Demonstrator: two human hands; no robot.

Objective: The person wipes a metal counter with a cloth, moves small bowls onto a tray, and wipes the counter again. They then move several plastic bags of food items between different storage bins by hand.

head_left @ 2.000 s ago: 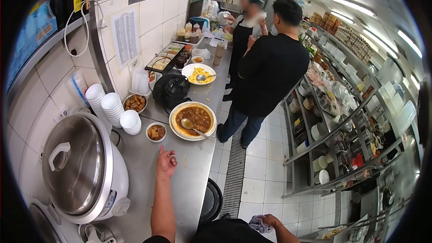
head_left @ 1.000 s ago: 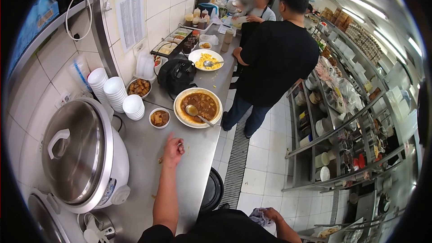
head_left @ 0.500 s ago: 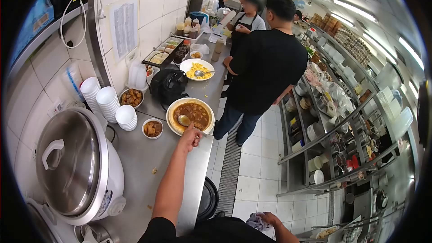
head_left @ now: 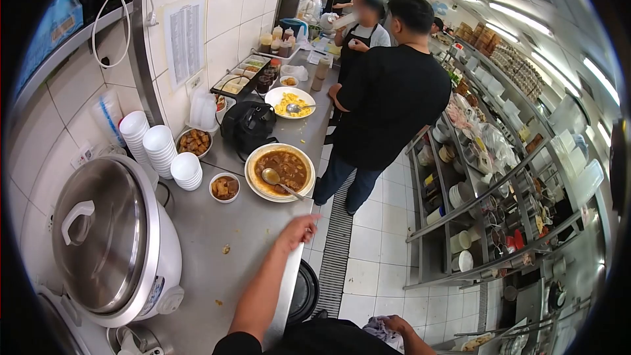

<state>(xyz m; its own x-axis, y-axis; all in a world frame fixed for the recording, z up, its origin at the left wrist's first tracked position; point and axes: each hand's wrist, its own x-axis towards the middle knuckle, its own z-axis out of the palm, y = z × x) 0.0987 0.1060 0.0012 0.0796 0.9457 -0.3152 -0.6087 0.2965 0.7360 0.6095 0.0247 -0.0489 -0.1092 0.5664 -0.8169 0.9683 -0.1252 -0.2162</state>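
Note:
My left hand (head_left: 299, 232) is over the counter's front edge, its index finger stretched out and nothing in it. Just beyond it, a plate of brown stew (head_left: 289, 160) sits on the counter. A metal serving spoon (head_left: 271, 176) lies in the stew, its handle resting across the near rim, apart from my fingers. Left of the plate stands a small white bowl of brown chunks (head_left: 225, 187). Low at my side, my right hand (head_left: 396, 323) is closed on a greyish crumpled cloth (head_left: 381, 331).
A large rice cooker (head_left: 112, 243) and stacked white bowls (head_left: 158, 148) line the wall side. Behind the stew are a black bag (head_left: 248, 125) and a plate of yellow food (head_left: 290, 102). A person in black (head_left: 394, 92) stands beside the counter. Loaded shelves (head_left: 473, 190) run along the right.
My left hand has let go of the serving spoon and drawn back toward me, down and right. The spoon stays in the stew. My right hand still holds the cloth.

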